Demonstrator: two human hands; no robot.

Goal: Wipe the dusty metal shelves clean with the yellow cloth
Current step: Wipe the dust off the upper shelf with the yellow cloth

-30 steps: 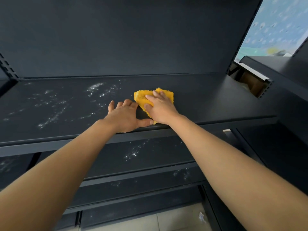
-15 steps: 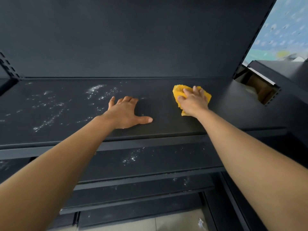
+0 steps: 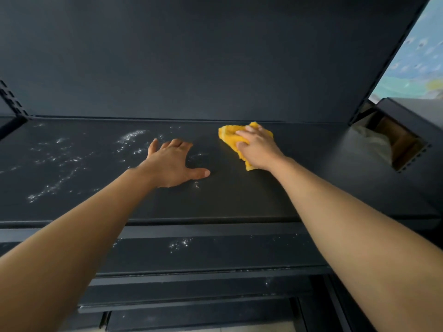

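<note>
- Right hand (image 3: pixel 260 149) rests on the yellow cloth (image 3: pixel 227 135), fingers close together and laid over it, pressing it flat to the top shelf (image 3: pixel 239 202). Judgement: this is a wiping hold, with the palm's weight spread across the cloth. Whether the thumb pinches a fold cannot be told.
- The cloth lies bunched right of centre on the top shelf, near the back panel (image 3: pixel 215 56).
- Left hand (image 3: pixel 172 166) lies flat on the same shelf, fingers apart and thumb out, holding nothing. Judgement: it braces the person during the reach.
- White dust (image 3: pixel 60 164) covers the left part of the top shelf, beside and beyond the left hand. The part right of the cloth looks clean.
- Judgement: the task is partly done, and the left part is due next.
- The lower shelf (image 3: pixel 239 257) carries a dust patch (image 3: pixel 179 243), not yet wiped.
- Containers: none confirmed. An opening (image 3: pixel 405 147) at far right shows something brown and something pale, neither identifiable.
</note>
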